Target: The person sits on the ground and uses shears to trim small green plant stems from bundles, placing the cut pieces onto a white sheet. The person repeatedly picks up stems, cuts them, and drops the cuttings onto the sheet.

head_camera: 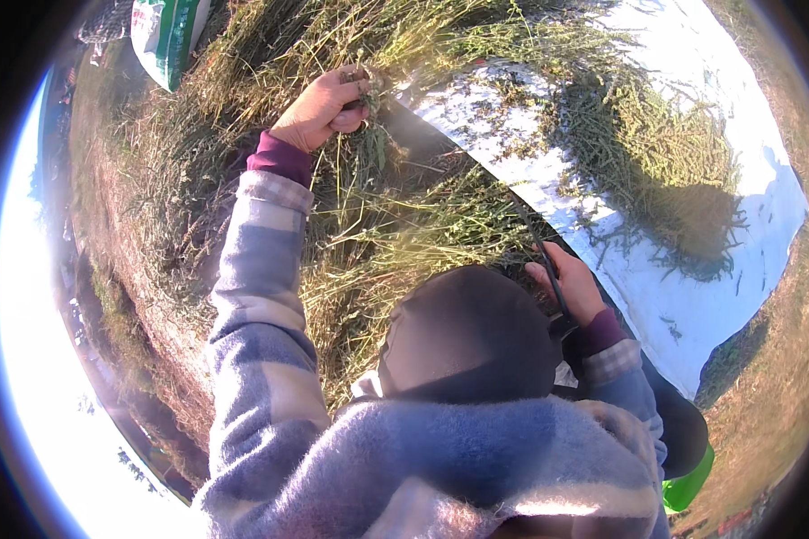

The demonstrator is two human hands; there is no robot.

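My left hand [330, 108], reaching forward at the upper left, has its fingers curled round some cut plant stems [375, 94] with grey-green tops. Under and around it spreads a large heap of dry and green stalks [364, 269]. Lower right, my right hand [570, 279] grips a thin dark tool [551, 273], perhaps a sickle or stick, that points up and left along the edge of a white sheet [674, 323]. The tool's full shape cannot be told. A pile of cut leafy plant tops [654, 148] and loose leaf bits lie on the sheet.
My knees in dark trousers [472, 337] are bent below the stalks. A white and green printed sack [168, 40] is at the upper left. Something bright green [689, 482] shows beside my right leg. Dry grassy ground [768, 377] lies past the sheet.
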